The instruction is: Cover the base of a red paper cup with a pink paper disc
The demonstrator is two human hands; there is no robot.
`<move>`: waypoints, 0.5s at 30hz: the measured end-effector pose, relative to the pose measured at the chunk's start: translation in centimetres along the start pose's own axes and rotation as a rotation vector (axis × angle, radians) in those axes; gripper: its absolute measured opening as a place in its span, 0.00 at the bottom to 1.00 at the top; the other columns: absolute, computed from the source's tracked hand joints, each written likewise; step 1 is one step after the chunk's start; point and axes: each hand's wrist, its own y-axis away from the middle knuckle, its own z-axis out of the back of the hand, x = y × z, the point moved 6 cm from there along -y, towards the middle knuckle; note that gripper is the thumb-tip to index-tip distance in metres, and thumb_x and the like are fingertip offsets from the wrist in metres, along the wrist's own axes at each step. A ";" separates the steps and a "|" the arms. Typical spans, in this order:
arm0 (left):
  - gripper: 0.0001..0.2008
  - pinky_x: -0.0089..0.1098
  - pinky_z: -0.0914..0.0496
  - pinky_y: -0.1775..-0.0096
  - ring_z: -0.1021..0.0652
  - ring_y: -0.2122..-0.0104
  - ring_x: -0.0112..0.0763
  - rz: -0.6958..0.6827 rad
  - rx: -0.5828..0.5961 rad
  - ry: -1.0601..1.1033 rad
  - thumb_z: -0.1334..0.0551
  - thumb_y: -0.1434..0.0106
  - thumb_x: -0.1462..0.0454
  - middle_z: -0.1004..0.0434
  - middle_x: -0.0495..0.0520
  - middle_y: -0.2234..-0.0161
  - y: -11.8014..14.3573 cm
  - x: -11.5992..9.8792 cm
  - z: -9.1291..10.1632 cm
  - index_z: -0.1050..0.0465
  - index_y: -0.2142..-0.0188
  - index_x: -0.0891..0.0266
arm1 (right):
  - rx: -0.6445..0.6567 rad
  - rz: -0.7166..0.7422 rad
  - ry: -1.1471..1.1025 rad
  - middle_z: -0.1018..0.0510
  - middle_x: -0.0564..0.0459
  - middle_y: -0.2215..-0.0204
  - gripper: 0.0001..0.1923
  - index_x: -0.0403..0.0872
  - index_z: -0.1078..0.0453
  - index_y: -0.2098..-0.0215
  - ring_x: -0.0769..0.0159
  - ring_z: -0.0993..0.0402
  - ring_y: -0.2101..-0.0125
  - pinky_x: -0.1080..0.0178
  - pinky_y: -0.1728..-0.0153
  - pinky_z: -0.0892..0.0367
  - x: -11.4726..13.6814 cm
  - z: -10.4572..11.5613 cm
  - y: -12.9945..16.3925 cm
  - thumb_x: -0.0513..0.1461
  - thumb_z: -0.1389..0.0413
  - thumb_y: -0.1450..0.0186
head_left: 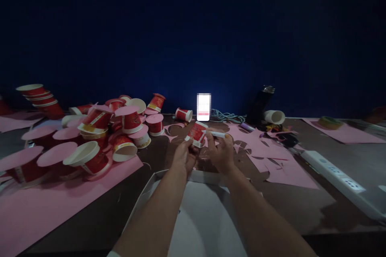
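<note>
In the middle of the view, my left hand (187,154) grips a red paper cup (196,132) by its lower edge, the cup tilted on its side. A white pen-like marker (216,133) is pinched in my right hand (221,148), its tip pointing left at the cup's side. Whether the tip touches the cup I cannot tell. Both forearms reach over an open white box (205,217) in front of me. Just behind the cup stands a phone (203,106) with a bright screen.
Many red cups (129,122) with pink paper discs pile up at left, beside stacked cups (45,98). Pink paper scraps (262,146), a dark bottle (261,104), a white cup (274,117), a tape roll (330,123) and a power strip (334,176) lie at right.
</note>
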 end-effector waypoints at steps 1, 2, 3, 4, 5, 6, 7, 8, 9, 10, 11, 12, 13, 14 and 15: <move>0.06 0.17 0.40 0.83 0.38 0.86 0.15 -0.001 0.002 -0.001 0.40 0.45 0.75 0.38 0.43 0.82 0.0 0.0 0.0 0.34 0.72 0.66 | 0.002 -0.001 -0.002 0.20 0.48 0.67 0.10 0.49 0.26 0.62 0.60 0.26 0.62 0.55 0.56 0.36 0.1 0.0 0.0 0.41 0.49 0.34; 0.06 0.17 0.40 0.83 0.38 0.86 0.15 0.000 0.003 -0.001 0.40 0.45 0.75 0.38 0.43 0.82 0.1 0.0 0.0 0.34 0.72 0.66 | 0.003 -0.003 -0.009 0.20 0.49 0.68 0.10 0.49 0.26 0.63 0.60 0.26 0.62 0.55 0.56 0.36 0.2 0.1 0.0 0.42 0.49 0.34; 0.06 0.17 0.40 0.83 0.38 0.86 0.15 0.005 0.005 0.002 0.39 0.45 0.75 0.38 0.43 0.82 0.1 0.0 0.0 0.34 0.71 0.65 | 0.003 -0.012 -0.028 0.20 0.49 0.68 0.10 0.49 0.26 0.63 0.60 0.26 0.63 0.55 0.55 0.36 0.3 0.2 0.0 0.42 0.48 0.34; 0.06 0.17 0.40 0.83 0.38 0.86 0.15 0.010 0.006 0.007 0.39 0.45 0.74 0.39 0.43 0.81 0.1 0.0 -0.1 0.34 0.71 0.65 | 0.001 -0.037 -0.063 0.20 0.49 0.68 0.10 0.49 0.25 0.64 0.61 0.26 0.63 0.55 0.55 0.36 0.3 0.4 -0.1 0.42 0.48 0.34; 0.06 0.17 0.40 0.83 0.38 0.85 0.15 0.015 0.007 0.015 0.38 0.45 0.74 0.39 0.43 0.81 0.2 -0.1 -0.1 0.34 0.71 0.65 | -0.011 -0.085 -0.112 0.20 0.50 0.69 0.11 0.49 0.25 0.64 0.61 0.26 0.64 0.55 0.56 0.35 0.0 0.6 -0.3 0.43 0.48 0.34; 0.06 0.17 0.39 0.83 0.37 0.85 0.15 0.021 0.012 0.025 0.38 0.45 0.74 0.39 0.43 0.81 0.2 -0.1 -0.1 0.34 0.71 0.65 | -0.038 -0.157 -0.172 0.21 0.50 0.69 0.12 0.49 0.25 0.63 0.62 0.26 0.65 0.56 0.57 0.34 -0.5 0.9 -0.5 0.44 0.49 0.34; 0.06 0.17 0.39 0.83 0.37 0.85 0.15 0.027 0.018 0.038 0.39 0.45 0.74 0.39 0.44 0.81 0.3 -0.1 -0.2 0.34 0.71 0.65 | -0.082 -0.250 -0.242 0.21 0.50 0.69 0.13 0.48 0.26 0.61 0.63 0.26 0.66 0.57 0.60 0.33 -1.2 1.2 -0.6 0.45 0.49 0.34; 0.06 0.18 0.39 0.83 0.37 0.85 0.15 0.033 0.025 0.051 0.39 0.44 0.74 0.38 0.44 0.81 0.3 -0.1 -0.3 0.34 0.70 0.65 | -0.142 -0.359 -0.310 0.21 0.51 0.69 0.14 0.48 0.27 0.58 0.65 0.26 0.68 0.59 0.63 0.32 -2.3 1.5 -0.8 0.46 0.50 0.34; 0.05 0.18 0.39 0.83 0.38 0.85 0.15 0.037 0.029 0.065 0.40 0.44 0.74 0.39 0.44 0.81 0.4 -0.2 -0.3 0.34 0.71 0.65 | -0.215 -0.474 -0.383 0.22 0.51 0.69 0.16 0.48 0.28 0.55 0.66 0.27 0.70 0.60 0.66 0.31 -3.5 1.7 -0.8 0.47 0.50 0.34; 0.05 0.18 0.40 0.83 0.38 0.85 0.15 0.041 0.032 0.078 0.40 0.43 0.74 0.39 0.44 0.81 0.4 -0.2 -0.4 0.34 0.71 0.65 | -0.288 -0.570 -0.463 0.22 0.52 0.69 0.18 0.48 0.30 0.53 0.67 0.27 0.72 0.61 0.68 0.31 -4.7 1.8 -0.7 0.47 0.50 0.35; 0.05 0.18 0.40 0.83 0.38 0.85 0.16 0.047 0.036 0.088 0.40 0.43 0.74 0.39 0.44 0.82 0.5 -0.2 -0.4 0.34 0.71 0.65 | -0.345 -0.669 -0.542 0.22 0.52 0.69 0.18 0.48 0.31 0.52 0.68 0.27 0.73 0.62 0.70 0.31 -6.0 1.7 -0.6 0.48 0.49 0.36; 0.05 0.18 0.40 0.83 0.38 0.85 0.16 0.054 0.042 0.097 0.40 0.43 0.73 0.40 0.44 0.82 0.6 -0.2 -0.5 0.34 0.72 0.65 | -0.393 -0.785 -0.621 0.22 0.52 0.69 0.18 0.48 0.31 0.53 0.69 0.27 0.74 0.62 0.71 0.30 -7.1 1.3 -0.3 0.47 0.48 0.37; 0.05 0.18 0.40 0.83 0.38 0.85 0.16 0.061 0.051 0.104 0.40 0.43 0.73 0.40 0.44 0.82 0.7 -0.3 -0.5 0.35 0.72 0.65 | -0.415 -0.914 -0.695 0.21 0.52 0.69 0.16 0.49 0.31 0.55 0.68 0.26 0.75 0.63 0.72 0.30 -8.1 0.8 0.1 0.46 0.47 0.39; 0.05 0.18 0.40 0.83 0.38 0.85 0.16 0.069 0.067 0.109 0.40 0.42 0.73 0.41 0.44 0.82 0.8 -0.3 -0.6 0.35 0.73 0.65 | -0.392 -1.029 -0.772 0.21 0.52 0.69 0.14 0.50 0.31 0.57 0.68 0.25 0.74 0.63 0.72 0.29 -8.7 0.0 0.5 0.44 0.45 0.41; 0.05 0.19 0.40 0.83 0.38 0.85 0.16 0.079 0.086 0.114 0.40 0.42 0.73 0.41 0.44 0.82 1.0 -0.3 -0.8 0.35 0.73 0.65 | -0.358 -1.119 -0.843 0.20 0.53 0.68 0.13 0.50 0.31 0.59 0.67 0.24 0.73 0.63 0.73 0.29 -8.8 -0.8 0.9 0.42 0.43 0.43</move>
